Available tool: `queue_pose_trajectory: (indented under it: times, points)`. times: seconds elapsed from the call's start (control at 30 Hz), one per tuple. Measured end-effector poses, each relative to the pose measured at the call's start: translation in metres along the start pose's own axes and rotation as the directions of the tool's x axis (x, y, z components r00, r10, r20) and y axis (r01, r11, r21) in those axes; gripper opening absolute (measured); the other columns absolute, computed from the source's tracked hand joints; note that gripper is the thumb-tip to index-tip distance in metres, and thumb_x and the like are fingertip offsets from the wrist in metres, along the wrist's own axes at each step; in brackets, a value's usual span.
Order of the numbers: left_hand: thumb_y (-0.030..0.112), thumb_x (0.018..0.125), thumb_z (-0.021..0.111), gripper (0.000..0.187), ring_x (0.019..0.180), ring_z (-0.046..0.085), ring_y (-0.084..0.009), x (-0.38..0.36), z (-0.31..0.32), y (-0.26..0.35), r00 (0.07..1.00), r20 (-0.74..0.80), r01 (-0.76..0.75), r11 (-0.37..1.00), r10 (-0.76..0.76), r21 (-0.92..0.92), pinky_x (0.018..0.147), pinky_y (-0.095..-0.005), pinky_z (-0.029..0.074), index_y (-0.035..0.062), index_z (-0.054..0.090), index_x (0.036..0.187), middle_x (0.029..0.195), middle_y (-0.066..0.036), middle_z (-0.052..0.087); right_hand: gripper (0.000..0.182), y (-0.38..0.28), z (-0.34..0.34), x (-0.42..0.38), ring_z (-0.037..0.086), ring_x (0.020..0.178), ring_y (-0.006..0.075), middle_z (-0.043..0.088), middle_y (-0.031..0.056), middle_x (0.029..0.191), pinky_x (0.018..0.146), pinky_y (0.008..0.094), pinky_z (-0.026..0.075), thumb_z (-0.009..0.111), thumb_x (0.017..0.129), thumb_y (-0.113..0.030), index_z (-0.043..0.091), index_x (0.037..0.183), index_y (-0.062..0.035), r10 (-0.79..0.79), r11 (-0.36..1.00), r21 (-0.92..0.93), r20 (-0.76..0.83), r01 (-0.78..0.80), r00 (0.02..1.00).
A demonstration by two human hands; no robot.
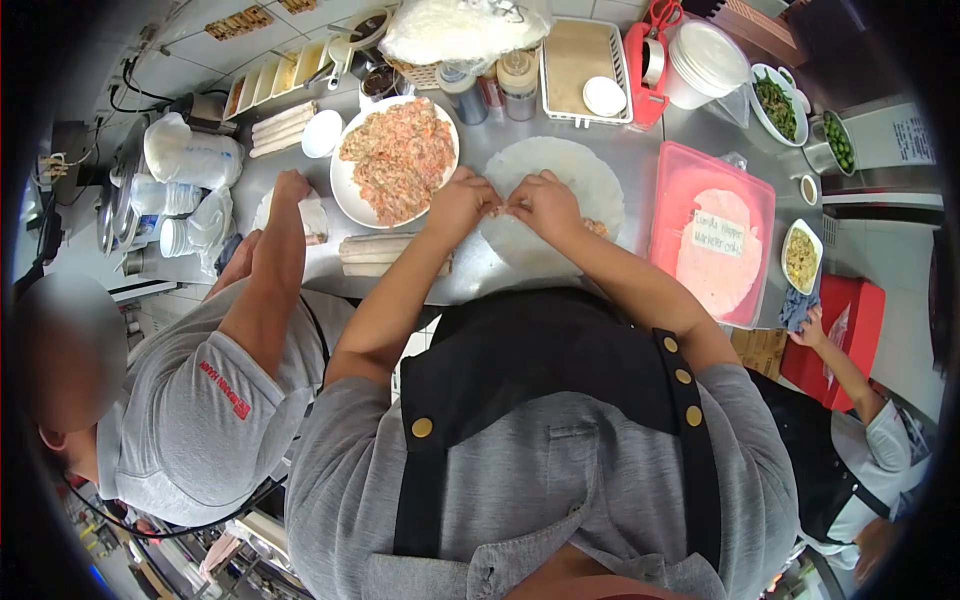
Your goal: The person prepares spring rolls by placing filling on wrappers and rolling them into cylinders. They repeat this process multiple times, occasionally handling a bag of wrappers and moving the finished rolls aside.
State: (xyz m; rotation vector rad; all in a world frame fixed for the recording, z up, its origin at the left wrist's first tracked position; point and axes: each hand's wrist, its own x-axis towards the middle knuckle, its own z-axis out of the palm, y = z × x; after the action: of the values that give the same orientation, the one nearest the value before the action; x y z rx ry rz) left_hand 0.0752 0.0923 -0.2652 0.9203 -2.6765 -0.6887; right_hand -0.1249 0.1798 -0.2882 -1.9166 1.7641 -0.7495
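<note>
Over a round, thin, pale wrapper (550, 155) on the steel table, my left hand (464, 205) and my right hand (546, 206) meet with fingers bent and pinched together. A small bit of pinkish meat filling (497, 211) shows at the fingertips of both hands. More of the filling lies on the wrapper, partly hidden behind my right forearm. To the left of my left hand stands a white plate (343, 190) heaped with minced meat filling (397, 155). Several pale finished rolls (375, 255) lie beside my left forearm.
A pink-lidded container (665, 200) with a handwritten label stands at right. Behind are sauce bottles (517, 85), a white basket (580, 60) and a tape dispenser (648, 75). A co-worker's hand (291, 186) works at left; another person's hand (808, 328) holds a cloth at right.
</note>
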Motion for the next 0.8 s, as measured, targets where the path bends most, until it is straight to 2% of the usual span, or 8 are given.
queue_pose_trajectory:
  times: [0.07,0.2,0.3,0.37,0.5,0.6,0.67,0.8]
  points:
    - [0.013,0.077,0.083,0.017,0.105,0.062,-0.0251,-0.002,0.001,-0.001,0.995,0.012,-0.102,0.992,0.101,0.080,0.091,-0.0377,0.053,0.0137,0.079,0.094,0.102,-0.002,0.072,0.020,0.000,-0.001,0.005,0.061,0.101,0.0250,0.069,0.0006,0.095,0.088,0.0391,0.053,0.084,0.078,-0.025,0.077,0.095,-0.0156,0.000,1.000,-0.031,0.072,0.002,0.997]
    - [0.014,0.075,0.083,0.029,0.111,0.061,-0.0274,-0.004,-0.010,0.011,0.999,-0.033,-0.016,0.999,0.017,0.037,0.094,-0.0388,0.053,0.0127,0.078,0.104,0.106,-0.005,0.069,0.020,-0.005,-0.004,0.002,0.061,0.103,0.0236,0.068,-0.0002,0.096,0.088,0.0390,0.053,0.085,0.077,-0.025,0.077,0.093,-0.0162,0.025,0.999,-0.036,0.062,-0.023,0.998]
    - [0.013,0.075,0.081,0.034,0.113,0.061,-0.0284,-0.002,-0.004,0.006,1.000,0.012,-0.010,0.997,0.009,0.083,0.097,-0.0388,0.052,0.0113,0.075,0.108,0.110,-0.009,0.067,0.021,-0.004,-0.001,-0.001,0.061,0.104,0.0233,0.068,-0.0001,0.097,0.089,0.0387,0.053,0.085,0.076,-0.026,0.077,0.093,-0.0164,0.028,0.999,-0.021,0.052,-0.027,0.998]
    - [0.010,0.075,0.082,0.036,0.108,0.064,-0.0310,0.002,0.001,-0.001,0.987,0.153,-0.059,0.996,0.049,0.061,0.096,-0.0405,0.053,0.0077,0.075,0.110,0.111,-0.009,0.067,0.022,-0.001,0.001,-0.003,0.061,0.104,0.0233,0.068,0.0000,0.098,0.089,0.0385,0.053,0.086,0.075,-0.026,0.076,0.093,-0.0164,0.032,0.999,-0.029,0.072,-0.030,0.997]
    - [0.010,0.077,0.081,0.034,0.105,0.066,-0.0314,0.004,0.006,-0.012,0.982,0.168,-0.092,0.995,0.083,0.049,0.094,-0.0400,0.054,0.0078,0.075,0.111,0.106,-0.011,0.068,0.029,-0.005,-0.006,-0.014,0.061,0.105,0.0241,0.068,0.0003,0.100,0.091,0.0384,0.053,0.088,0.073,-0.026,0.076,0.098,-0.0159,0.053,0.998,-0.034,0.035,-0.052,0.998]
    - [0.011,0.081,0.077,0.028,0.105,0.068,-0.0306,-0.001,-0.003,-0.001,0.988,0.129,-0.074,0.996,0.080,-0.052,0.092,-0.0394,0.055,0.0077,0.075,0.108,0.105,-0.010,0.070,0.032,-0.002,-0.019,-0.029,0.061,0.105,0.0249,0.068,0.0004,0.101,0.091,0.0390,0.053,0.088,0.073,-0.025,0.075,0.101,-0.0152,0.064,0.997,-0.033,-0.013,-0.064,0.998]
    - [0.010,0.085,0.073,0.018,0.106,0.069,-0.0303,-0.004,-0.008,0.013,0.994,0.039,0.108,0.987,-0.104,-0.120,0.091,-0.0391,0.055,0.0073,0.076,0.103,0.109,-0.010,0.072,0.033,0.003,-0.028,-0.036,0.061,0.105,0.0252,0.068,0.0006,0.102,0.090,0.0395,0.053,0.087,0.073,-0.025,0.075,0.102,-0.0149,0.083,0.996,-0.033,-0.028,-0.084,0.996]
    - [0.015,0.086,0.075,0.016,0.106,0.070,-0.0298,-0.003,0.000,-0.001,0.985,0.136,0.119,0.989,-0.107,-0.089,0.091,-0.0394,0.056,0.0067,0.076,0.100,0.118,-0.011,0.072,0.032,0.011,-0.041,-0.050,0.061,0.104,0.0261,0.068,0.0018,0.101,0.089,0.0394,0.053,0.086,0.075,-0.023,0.076,0.104,-0.0134,0.137,0.990,-0.025,-0.049,-0.139,0.989]
